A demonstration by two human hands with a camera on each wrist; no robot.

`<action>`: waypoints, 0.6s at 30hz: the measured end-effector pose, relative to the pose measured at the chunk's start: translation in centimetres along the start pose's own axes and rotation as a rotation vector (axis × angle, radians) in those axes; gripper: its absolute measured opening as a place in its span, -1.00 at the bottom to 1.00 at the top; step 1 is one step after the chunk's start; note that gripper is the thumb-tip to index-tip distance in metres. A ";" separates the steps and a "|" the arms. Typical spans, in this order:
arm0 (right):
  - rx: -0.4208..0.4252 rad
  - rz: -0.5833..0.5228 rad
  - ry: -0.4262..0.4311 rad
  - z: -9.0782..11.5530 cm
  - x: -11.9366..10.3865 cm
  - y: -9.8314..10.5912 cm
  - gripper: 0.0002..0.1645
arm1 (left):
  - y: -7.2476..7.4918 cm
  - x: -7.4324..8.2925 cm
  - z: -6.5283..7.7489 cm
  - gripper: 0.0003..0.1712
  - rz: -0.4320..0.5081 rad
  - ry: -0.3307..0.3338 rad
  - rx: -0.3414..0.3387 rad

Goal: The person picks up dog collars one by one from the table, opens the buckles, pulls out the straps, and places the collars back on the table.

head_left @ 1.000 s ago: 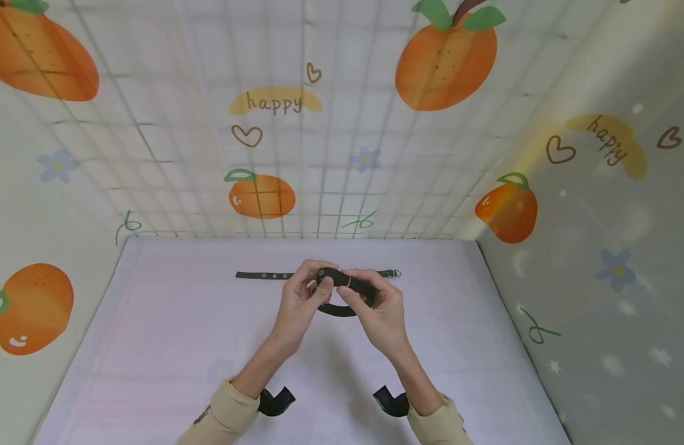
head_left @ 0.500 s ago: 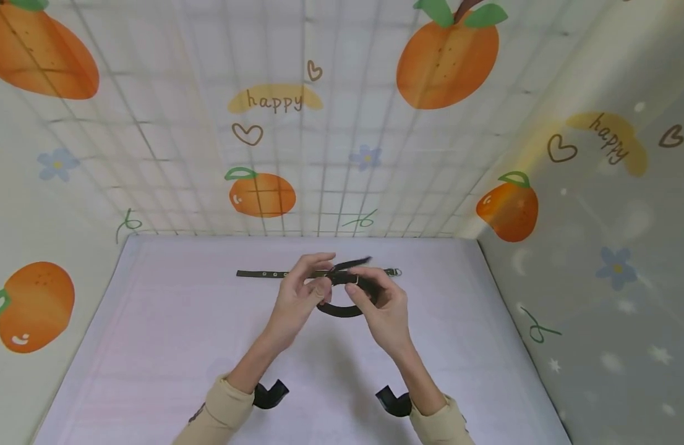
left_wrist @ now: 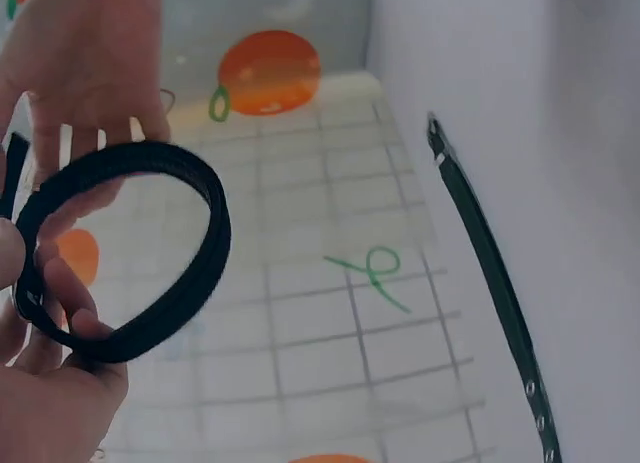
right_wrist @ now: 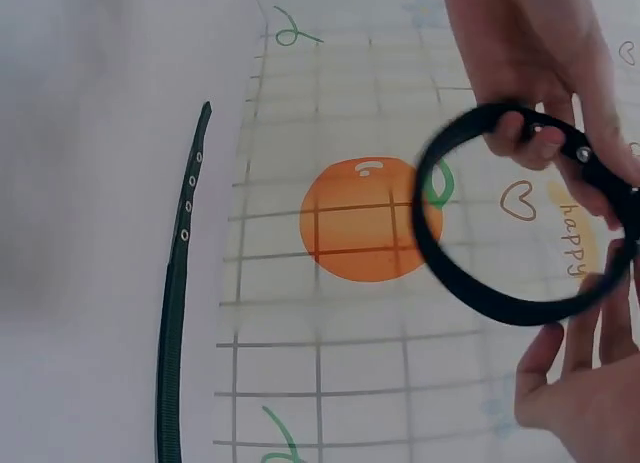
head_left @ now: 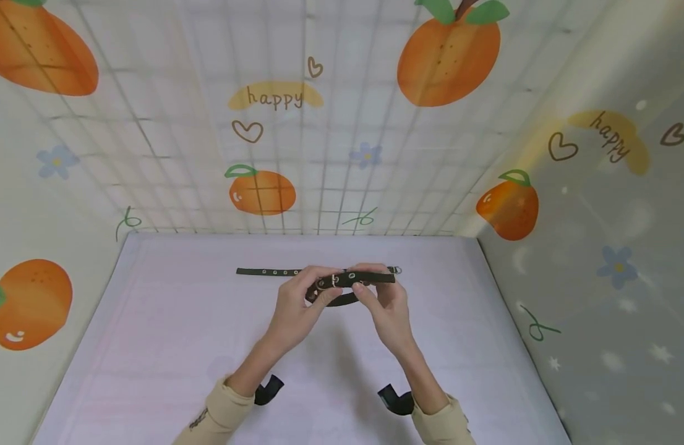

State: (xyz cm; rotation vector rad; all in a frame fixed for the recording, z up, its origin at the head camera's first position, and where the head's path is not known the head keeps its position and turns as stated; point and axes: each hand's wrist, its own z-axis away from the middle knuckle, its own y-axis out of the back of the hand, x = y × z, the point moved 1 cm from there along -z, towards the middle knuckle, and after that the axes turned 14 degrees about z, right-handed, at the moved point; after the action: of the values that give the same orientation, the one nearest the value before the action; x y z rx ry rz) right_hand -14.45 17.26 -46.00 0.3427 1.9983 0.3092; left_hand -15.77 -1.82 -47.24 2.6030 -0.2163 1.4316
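Note:
Both hands hold a black collar, bent into a closed ring above the table. Its metal buckle faces up, and the strap's eyelet end runs out past it to the right. My left hand pinches the ring by the buckle, thumb in front and fingers behind. On the other side my right hand pinches the strap near its loose end. From the right wrist view, the round loop hangs between the two hands, with metal fittings on its upper side.
Behind the hands a second dark collar lies stretched out flat, eyelets to the left and a metal ring to the right. The white tabletop meets a printed fabric wall. Black curved pieces stick out at both wrists.
Half a second ago the strap's loose end stuck up, bent back near the left fingers. Now it lies straight through the buckle toward the right, and the left hand has shifted to the buckle.

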 end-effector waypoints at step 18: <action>0.001 0.030 -0.079 0.1 -0.2 -1.1 -0.86 | 0.4 0.4 0.6 -0.51 -0.377 -0.206 -0.089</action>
State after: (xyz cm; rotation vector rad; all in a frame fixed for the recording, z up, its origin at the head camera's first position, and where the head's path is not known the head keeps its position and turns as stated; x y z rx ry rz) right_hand -14.38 16.18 -46.23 0.3800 1.9171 0.3092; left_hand -15.14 -2.31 -47.24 2.5408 0.1756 1.0062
